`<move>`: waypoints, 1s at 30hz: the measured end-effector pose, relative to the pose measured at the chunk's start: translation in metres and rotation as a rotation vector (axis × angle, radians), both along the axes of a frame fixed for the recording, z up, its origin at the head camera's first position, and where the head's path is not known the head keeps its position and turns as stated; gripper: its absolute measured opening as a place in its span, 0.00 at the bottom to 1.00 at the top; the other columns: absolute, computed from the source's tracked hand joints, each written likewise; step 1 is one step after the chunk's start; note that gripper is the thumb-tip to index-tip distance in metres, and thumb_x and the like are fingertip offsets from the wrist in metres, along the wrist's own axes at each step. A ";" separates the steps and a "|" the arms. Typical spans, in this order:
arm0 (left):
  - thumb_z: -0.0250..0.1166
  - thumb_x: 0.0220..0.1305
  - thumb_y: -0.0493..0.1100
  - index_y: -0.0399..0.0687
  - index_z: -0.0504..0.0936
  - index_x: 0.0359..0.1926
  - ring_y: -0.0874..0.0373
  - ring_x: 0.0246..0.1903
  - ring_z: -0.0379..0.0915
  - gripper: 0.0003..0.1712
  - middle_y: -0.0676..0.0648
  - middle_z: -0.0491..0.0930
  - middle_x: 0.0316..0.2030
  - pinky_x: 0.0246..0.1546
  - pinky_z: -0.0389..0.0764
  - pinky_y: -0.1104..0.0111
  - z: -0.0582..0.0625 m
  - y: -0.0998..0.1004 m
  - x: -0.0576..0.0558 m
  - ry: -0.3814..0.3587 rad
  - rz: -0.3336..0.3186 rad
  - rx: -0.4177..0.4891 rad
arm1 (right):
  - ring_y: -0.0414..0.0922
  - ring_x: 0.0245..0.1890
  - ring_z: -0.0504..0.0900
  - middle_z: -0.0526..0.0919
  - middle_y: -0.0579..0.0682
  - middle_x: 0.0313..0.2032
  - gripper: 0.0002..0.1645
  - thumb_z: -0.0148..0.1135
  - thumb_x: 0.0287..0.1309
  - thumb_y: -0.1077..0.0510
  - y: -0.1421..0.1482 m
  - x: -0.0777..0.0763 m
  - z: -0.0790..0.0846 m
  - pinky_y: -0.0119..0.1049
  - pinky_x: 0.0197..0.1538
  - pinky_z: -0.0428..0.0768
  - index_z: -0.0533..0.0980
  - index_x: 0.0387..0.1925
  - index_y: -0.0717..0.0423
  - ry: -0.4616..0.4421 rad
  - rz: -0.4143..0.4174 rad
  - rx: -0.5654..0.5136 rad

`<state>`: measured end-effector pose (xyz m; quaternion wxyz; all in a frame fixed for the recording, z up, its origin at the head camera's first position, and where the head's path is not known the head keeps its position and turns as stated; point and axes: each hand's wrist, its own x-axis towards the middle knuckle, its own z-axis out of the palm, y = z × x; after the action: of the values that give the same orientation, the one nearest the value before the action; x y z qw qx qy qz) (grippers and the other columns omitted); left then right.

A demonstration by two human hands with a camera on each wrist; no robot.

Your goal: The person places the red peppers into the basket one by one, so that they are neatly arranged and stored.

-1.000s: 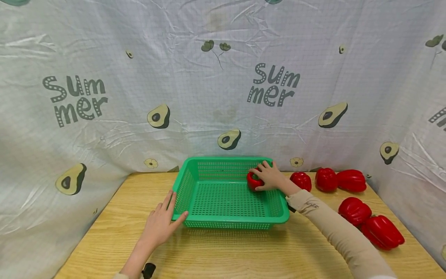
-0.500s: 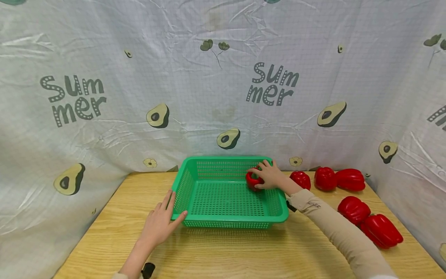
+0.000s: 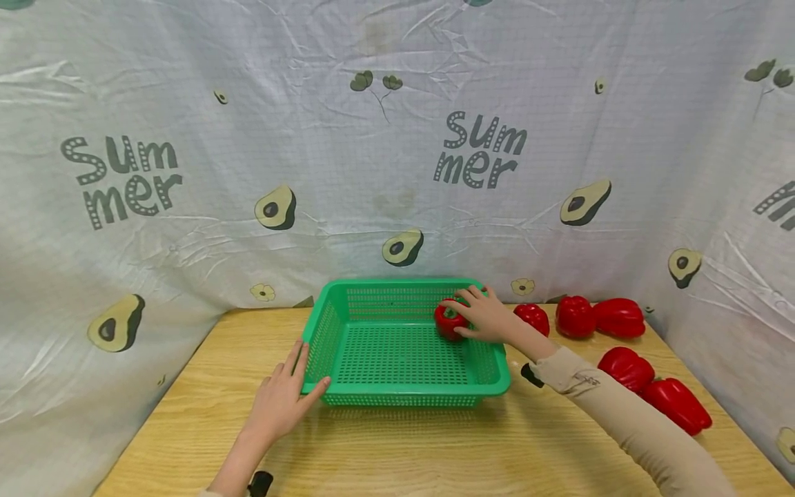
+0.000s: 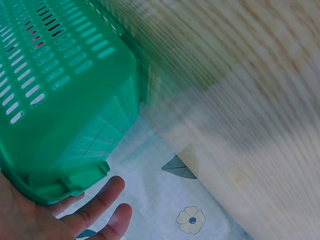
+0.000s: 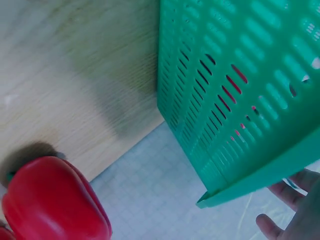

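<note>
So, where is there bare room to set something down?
The basket floor is bare left of the red pepper at the right hand. The table is bare in front of the basket, between left hand and right sleeve, and along its left side. Its right side is crowded with five more peppers.

Looked like a makeshift, screened-off work corner. Noted wood-grain table (image 3: 385, 449), backed and flanked by creased cloth (image 3: 329, 131) printed with avocados (image 3: 275, 208) and "summer" lettering (image 3: 477, 166). Could not tell home from lab.
</note>
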<state>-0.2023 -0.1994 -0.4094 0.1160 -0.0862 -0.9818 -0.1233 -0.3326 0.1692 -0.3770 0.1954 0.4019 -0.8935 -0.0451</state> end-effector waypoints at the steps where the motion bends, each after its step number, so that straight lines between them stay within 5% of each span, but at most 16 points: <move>1: 0.50 0.60 0.63 0.36 0.51 0.67 0.32 0.53 0.64 0.45 0.38 0.49 0.67 0.41 0.70 0.42 0.000 0.000 0.000 0.000 0.001 0.001 | 0.51 0.47 0.67 0.73 0.55 0.49 0.32 0.62 0.50 0.45 0.001 0.003 0.000 0.55 0.46 0.65 0.68 0.57 0.47 0.003 0.003 -0.012; 20: 0.49 0.61 0.62 0.36 0.50 0.67 0.30 0.55 0.61 0.45 0.37 0.47 0.68 0.44 0.68 0.42 0.001 0.000 0.001 -0.021 -0.002 0.027 | 0.51 0.42 0.74 0.78 0.53 0.42 0.27 0.65 0.45 0.56 0.049 0.034 -0.024 0.49 0.42 0.70 0.73 0.51 0.56 0.196 -0.050 -0.368; 22: 0.48 0.61 0.63 0.35 0.50 0.67 0.30 0.55 0.61 0.45 0.37 0.47 0.68 0.44 0.68 0.42 0.001 0.000 0.001 -0.020 -0.005 0.027 | 0.53 0.41 0.74 0.78 0.54 0.40 0.22 0.59 0.53 0.52 0.056 0.034 -0.029 0.50 0.41 0.71 0.73 0.49 0.59 0.226 -0.051 -0.416; 27: 0.47 0.61 0.64 0.35 0.50 0.67 0.29 0.54 0.62 0.45 0.36 0.48 0.67 0.44 0.69 0.42 0.002 0.000 0.001 0.004 -0.013 0.025 | 0.56 0.38 0.75 0.79 0.57 0.36 0.21 0.62 0.49 0.55 0.070 0.033 -0.041 0.51 0.39 0.72 0.75 0.45 0.61 0.279 -0.090 -0.473; 30: 0.49 0.61 0.62 0.35 0.50 0.67 0.28 0.53 0.62 0.45 0.37 0.49 0.67 0.44 0.69 0.42 0.003 0.001 0.002 0.006 -0.011 0.033 | 0.56 0.38 0.75 0.79 0.58 0.36 0.26 0.67 0.38 0.60 0.078 0.032 -0.046 0.49 0.37 0.71 0.74 0.45 0.61 0.288 -0.143 -0.479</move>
<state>-0.2001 -0.1987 -0.4068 0.1197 -0.0899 -0.9788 -0.1396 -0.3010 0.2477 -0.4228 0.4062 0.2699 -0.8676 0.0971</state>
